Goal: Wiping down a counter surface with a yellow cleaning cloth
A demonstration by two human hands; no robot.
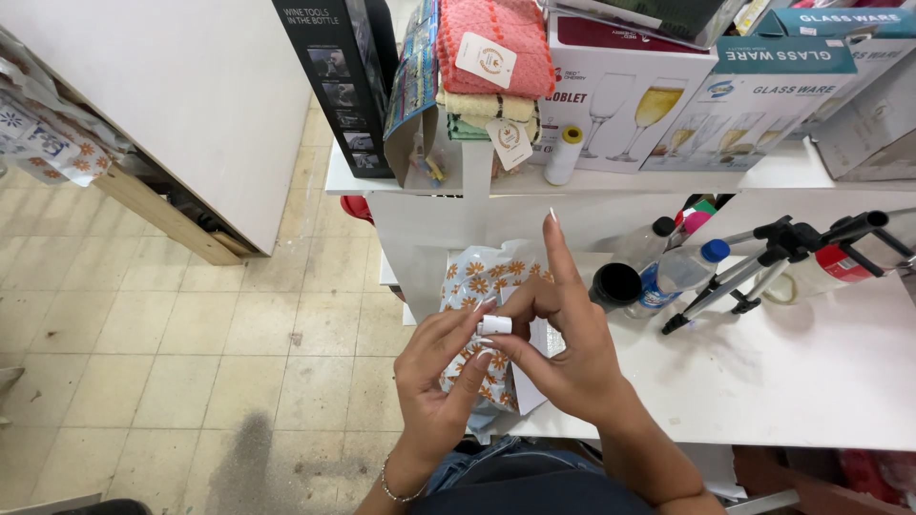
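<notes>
Hands meet over the near edge of the white surface (811, 381) in the head view. The left hand (434, 381) and the right hand (563, 353) together pinch a small white cylindrical piece (494, 325), perhaps a roll of tape, though it is too small to tell. Left fingers (468, 319) close on it from the left and below; right thumb and bent fingers close on it from the right, while the right forefinger (556, 250) points straight up, free of it. A thin bracelet (393, 491) rings the left wrist.

Just beneath the hands lies a white wrapped parcel with an orange flower print (477, 281), resting on the edge of the surface. Beside it to the right stand a black round cap (615, 283) and a clear plastic bottle with a blue cap (682, 272), lying tilted. Farther right lies a black and silver folded tripod (763, 262).

On the white shelf (611, 181) above sit a white spool with a yellow top (565, 153), folded pink and yellow cloths (496, 57), and boxes picturing stemmed glasses (668, 95). Beige floor tiles (191, 334) spread to the left.
</notes>
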